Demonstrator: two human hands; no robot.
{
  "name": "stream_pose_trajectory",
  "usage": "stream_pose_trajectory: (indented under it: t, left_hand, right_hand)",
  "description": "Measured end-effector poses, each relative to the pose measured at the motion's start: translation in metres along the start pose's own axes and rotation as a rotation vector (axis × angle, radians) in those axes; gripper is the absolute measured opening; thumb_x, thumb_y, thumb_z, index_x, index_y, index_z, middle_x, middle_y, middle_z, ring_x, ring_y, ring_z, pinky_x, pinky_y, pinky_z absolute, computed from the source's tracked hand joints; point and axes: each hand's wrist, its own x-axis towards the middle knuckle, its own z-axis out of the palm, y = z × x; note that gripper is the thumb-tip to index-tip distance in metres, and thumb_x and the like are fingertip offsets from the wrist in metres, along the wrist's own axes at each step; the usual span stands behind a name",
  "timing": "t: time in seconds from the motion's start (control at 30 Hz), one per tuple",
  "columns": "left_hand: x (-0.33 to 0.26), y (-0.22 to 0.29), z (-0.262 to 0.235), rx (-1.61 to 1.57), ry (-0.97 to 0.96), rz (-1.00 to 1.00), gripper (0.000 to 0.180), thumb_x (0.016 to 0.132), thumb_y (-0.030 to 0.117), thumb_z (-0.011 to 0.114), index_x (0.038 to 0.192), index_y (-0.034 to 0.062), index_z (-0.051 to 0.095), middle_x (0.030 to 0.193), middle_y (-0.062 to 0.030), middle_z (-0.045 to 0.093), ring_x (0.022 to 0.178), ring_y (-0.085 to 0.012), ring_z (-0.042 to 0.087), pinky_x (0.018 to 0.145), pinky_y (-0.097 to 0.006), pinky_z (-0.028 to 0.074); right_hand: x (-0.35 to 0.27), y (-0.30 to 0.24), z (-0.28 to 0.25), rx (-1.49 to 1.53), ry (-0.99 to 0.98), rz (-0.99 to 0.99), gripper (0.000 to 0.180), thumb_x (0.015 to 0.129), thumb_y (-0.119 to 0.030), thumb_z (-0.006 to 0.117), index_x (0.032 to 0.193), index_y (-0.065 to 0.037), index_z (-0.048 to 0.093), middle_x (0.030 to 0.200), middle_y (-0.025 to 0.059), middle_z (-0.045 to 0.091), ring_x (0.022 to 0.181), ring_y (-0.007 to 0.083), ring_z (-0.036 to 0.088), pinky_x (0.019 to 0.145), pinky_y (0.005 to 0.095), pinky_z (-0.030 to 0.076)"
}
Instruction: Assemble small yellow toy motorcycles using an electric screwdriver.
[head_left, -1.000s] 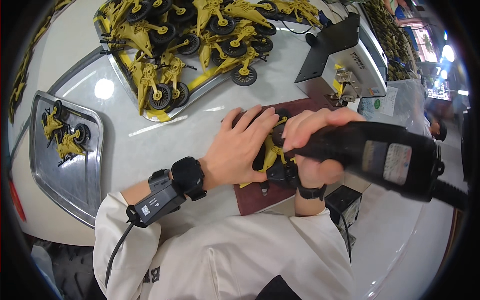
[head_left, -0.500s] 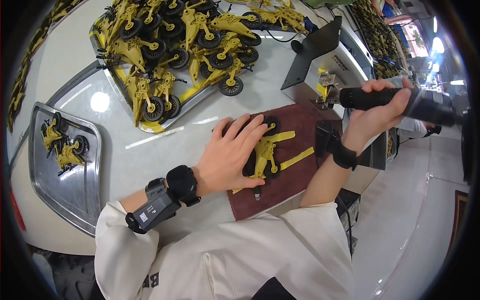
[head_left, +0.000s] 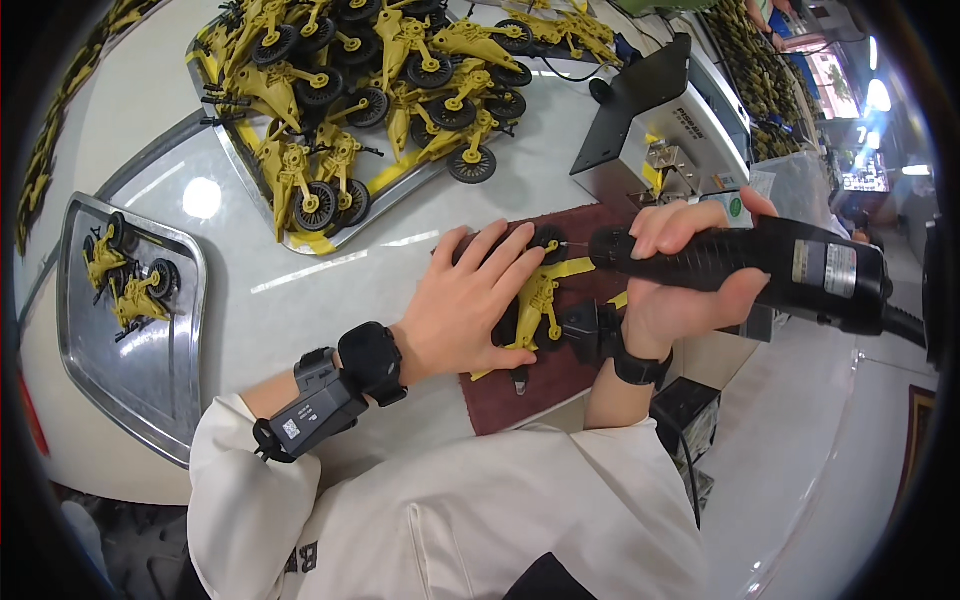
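A yellow toy motorcycle (head_left: 538,300) with black wheels lies on a maroon cloth (head_left: 500,408). My left hand (head_left: 465,305) spans it, fingers spread over its far side and thumb against its near end, holding it down; the palm hides part of it. A black electric screwdriver (head_left: 790,268) is gripped in my right hand (head_left: 690,290). Its thin bit points left and reaches the toy's far wheel (head_left: 546,243); whether the tip sits in a screw I cannot tell. Yellow tape strips (head_left: 570,268) show on the cloth.
A tray (head_left: 235,165) heaped with several yellow toy motorcycles stands at the far left. Two more lie in a metal tray (head_left: 130,390) on the left. Beyond my right hand is a white boxy machine (head_left: 690,130) with a black plate. The screwdriver's cord (head_left: 908,328) runs right.
My right hand has brought the screwdriver away from the machine, left and nearer, until its bit is at the toy's far wheel. My left hand has stayed on the toy.
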Motion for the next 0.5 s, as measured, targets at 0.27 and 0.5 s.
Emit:
stream_pose_trajectory:
  t: [0.27,0.5]
  left_hand:
    - [0.001,-0.001,0.0,-0.017,-0.013,-0.012,0.093,0.06,0.054,0.072,0.131,0.0053,0.038,0.139,-0.0139,0.035,0.127,-0.0334,0.033,0.101,-0.051,0.026]
    - [0.003,-0.001,0.0,0.003,-0.022,-0.016,0.093,0.059,0.056,0.072,0.13,0.0057,0.04,0.138,-0.0137,0.037,0.127,-0.0322,0.034,0.1,-0.051,0.026]
  right_hand:
    - [0.0,0.025,0.004,0.048,-0.065,0.071,0.06,0.083,-0.047,0.058,0.117,-0.005,0.033,0.065,0.0097,0.052,0.05,0.0184,0.05,0.051,0.0313,0.044]
    - [-0.001,0.026,0.003,0.113,-0.045,0.08,0.046,0.081,-0.02,0.064,0.11,-0.002,0.034,0.068,0.0119,0.054,0.053,0.0193,0.053,0.054,0.0315,0.048]
